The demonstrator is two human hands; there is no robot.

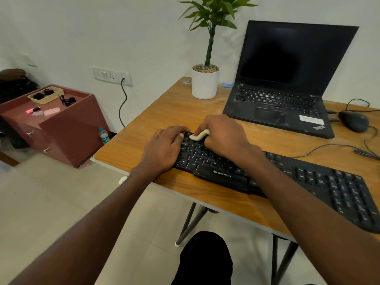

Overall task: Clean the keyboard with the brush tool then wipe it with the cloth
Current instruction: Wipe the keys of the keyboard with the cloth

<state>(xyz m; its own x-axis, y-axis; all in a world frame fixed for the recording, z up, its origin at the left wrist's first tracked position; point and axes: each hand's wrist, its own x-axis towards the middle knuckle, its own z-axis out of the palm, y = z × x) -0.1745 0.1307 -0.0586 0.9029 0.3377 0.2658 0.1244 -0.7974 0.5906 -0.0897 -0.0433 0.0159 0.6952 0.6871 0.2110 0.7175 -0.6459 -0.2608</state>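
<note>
keyboard (287, 177) on table (164, 112), laptop (287, 79) behind, plant (205, 79) left

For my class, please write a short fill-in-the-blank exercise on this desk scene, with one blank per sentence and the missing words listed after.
1. The right hand grips a white tool against the black ____.
2. The left hand rests on the keyboard's ____ end.
3. The laptop screen is ____.
4. The plant stands in a ____ pot.

Missing words: keyboard; left; dark; white

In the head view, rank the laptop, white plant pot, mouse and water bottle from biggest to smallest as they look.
1. Laptop
2. White plant pot
3. Mouse
4. Water bottle
The bottle stands farther off on the floor, so it only looks smallest.
</note>
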